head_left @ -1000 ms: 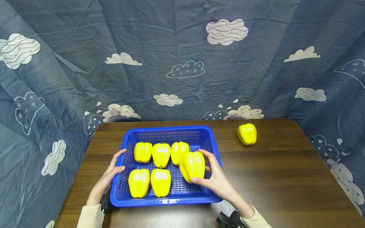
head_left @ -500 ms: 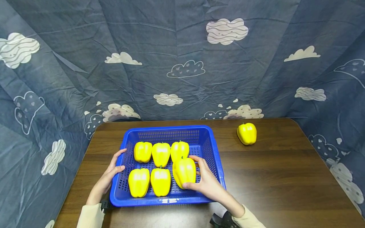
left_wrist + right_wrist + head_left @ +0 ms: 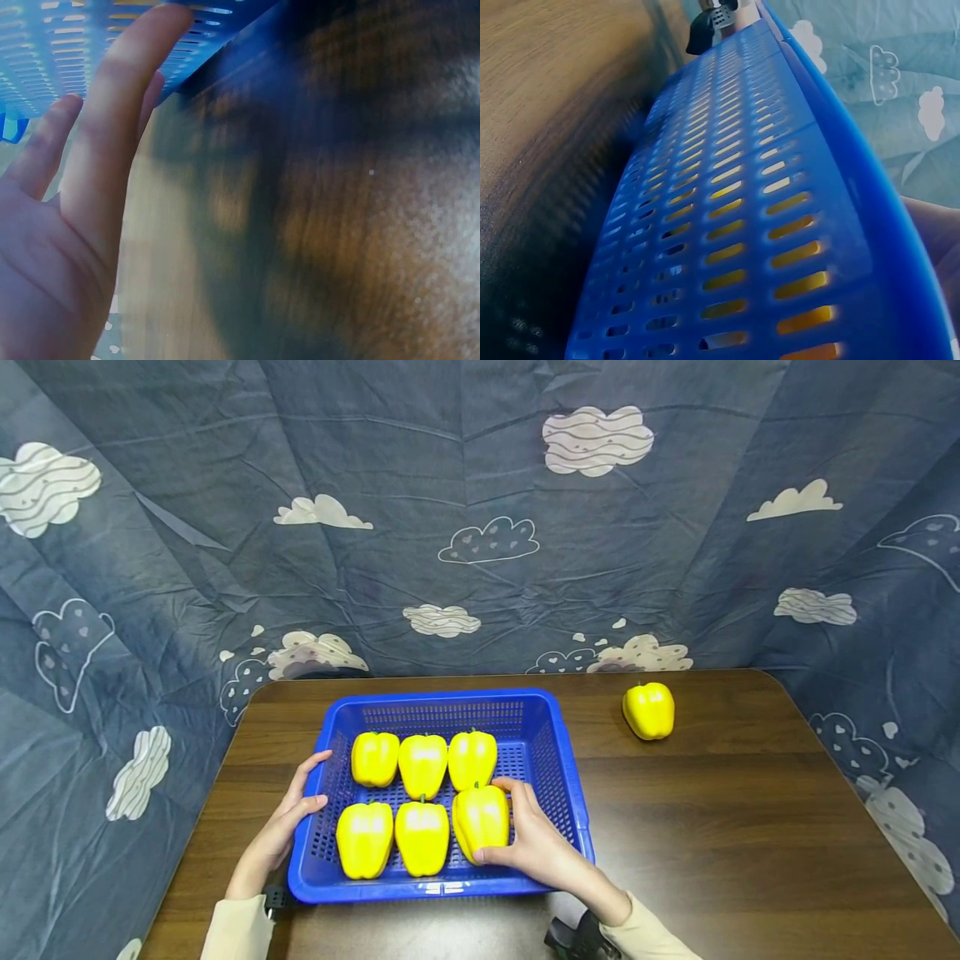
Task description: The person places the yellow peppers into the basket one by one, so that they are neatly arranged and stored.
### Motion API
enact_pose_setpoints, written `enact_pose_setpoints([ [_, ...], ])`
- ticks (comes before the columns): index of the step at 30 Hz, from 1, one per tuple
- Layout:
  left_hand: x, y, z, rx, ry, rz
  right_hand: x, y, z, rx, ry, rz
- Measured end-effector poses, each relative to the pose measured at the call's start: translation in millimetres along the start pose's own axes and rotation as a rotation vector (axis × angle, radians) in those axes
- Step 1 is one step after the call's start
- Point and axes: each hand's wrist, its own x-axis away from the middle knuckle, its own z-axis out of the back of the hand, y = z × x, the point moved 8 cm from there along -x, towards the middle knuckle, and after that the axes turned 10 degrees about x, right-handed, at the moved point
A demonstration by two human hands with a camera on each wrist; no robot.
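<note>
My right hand (image 3: pixel 536 839) reaches over the right side of the blue plastic basket (image 3: pixel 450 889) and grips a yellow bell pepper (image 3: pixel 480 822), thumb at its lower front and fingers behind. That pepper is low in the basket, at the right of the front row. Two peppers lie left of it, with three more in a row behind. My left hand (image 3: pixel 277 835) touches the basket's left side, thumb and index fingertip at the rim. In the left wrist view its fingers (image 3: pixel 109 127) stretch straight against the slotted wall. Only a dark sliver of the right hand shows in the right wrist view.
Another yellow bell pepper (image 3: pixel 649 711) lies on the brown wooden table (image 3: pixel 720 835) at the back right. A dark blue cloth with clouds (image 3: pixel 495 539) hangs behind and around the table. In the right wrist view the slotted basket wall (image 3: pixel 750 217) fills the middle.
My right hand has moved left and toward the front with the pepper, lowering it into the front row beside the two others. The left hand has stayed in place.
</note>
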Motion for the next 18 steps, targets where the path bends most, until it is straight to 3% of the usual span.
enact_pose_setpoints([
  [18,-0.1,-0.5,0.9,-0.009,0.007,0.0,0.2,0.3,-8.8,-0.027,-0.129,0.044],
])
